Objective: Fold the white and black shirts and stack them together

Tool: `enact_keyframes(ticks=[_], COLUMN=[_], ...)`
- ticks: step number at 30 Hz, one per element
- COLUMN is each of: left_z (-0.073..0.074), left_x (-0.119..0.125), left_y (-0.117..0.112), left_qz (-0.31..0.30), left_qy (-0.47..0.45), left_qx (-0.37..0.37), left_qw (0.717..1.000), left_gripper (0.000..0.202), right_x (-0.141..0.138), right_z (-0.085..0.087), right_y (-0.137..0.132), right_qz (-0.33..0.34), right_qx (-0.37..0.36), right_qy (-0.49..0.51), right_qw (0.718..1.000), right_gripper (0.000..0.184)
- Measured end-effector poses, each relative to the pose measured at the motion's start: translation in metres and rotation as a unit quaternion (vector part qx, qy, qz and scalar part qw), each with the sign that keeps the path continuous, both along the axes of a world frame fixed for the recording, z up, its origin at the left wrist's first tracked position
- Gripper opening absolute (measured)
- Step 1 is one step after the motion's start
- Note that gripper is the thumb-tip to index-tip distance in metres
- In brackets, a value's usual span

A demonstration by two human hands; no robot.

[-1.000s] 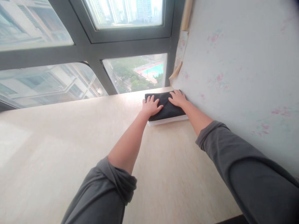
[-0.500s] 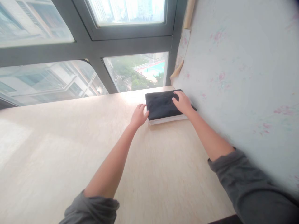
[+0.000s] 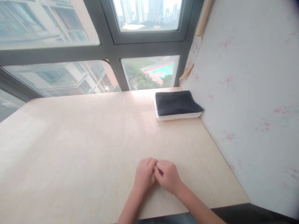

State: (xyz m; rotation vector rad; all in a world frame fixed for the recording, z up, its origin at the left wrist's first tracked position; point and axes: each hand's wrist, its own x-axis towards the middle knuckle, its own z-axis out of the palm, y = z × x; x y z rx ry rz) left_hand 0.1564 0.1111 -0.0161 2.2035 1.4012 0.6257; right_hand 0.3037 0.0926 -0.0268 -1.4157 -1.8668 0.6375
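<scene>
A folded black cloth [image 3: 176,102] lies on top of folded white cloth [image 3: 179,116] in the far right corner of a pale wooden table [image 3: 81,140], against the wall. My left hand [image 3: 144,175] and my right hand [image 3: 167,176] rest together on the table near its front edge. Their fingers are curled and touching each other, and nothing shows in them. Both hands are well apart from the cloth stack.
A large window with a dark grey frame [image 3: 112,46] runs along the far side of the table. A wall with pale flowered wallpaper [image 3: 245,77] bounds the right side. The table's front edge [image 3: 233,205] is close to me.
Both hands have left the black cloth and drawn back across the table to meet near the front edge. The view has shifted backward.
</scene>
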Motion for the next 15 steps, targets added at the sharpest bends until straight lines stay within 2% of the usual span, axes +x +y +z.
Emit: enact_keyframes(ticks=[5, 15], left_z=[0.003, 0.011], left_x=[-0.001, -0.005], left_y=[-0.004, -0.006], left_qz=[0.039, -0.019], left_qy=[-0.084, -0.146], left_qx=[-0.044, -0.073], left_qw=[0.995, 0.986], left_gripper=[0.022, 0.022], right_x=[-0.009, -0.004], right_z=[0.004, -0.002], right_y=[-0.001, -0.005], right_qz=[-0.048, -0.031], right_qx=[-0.006, 0.0], right_qy=[0.014, 0.031], right_qw=[0.999, 0.999], right_gripper=[0.033, 0.033])
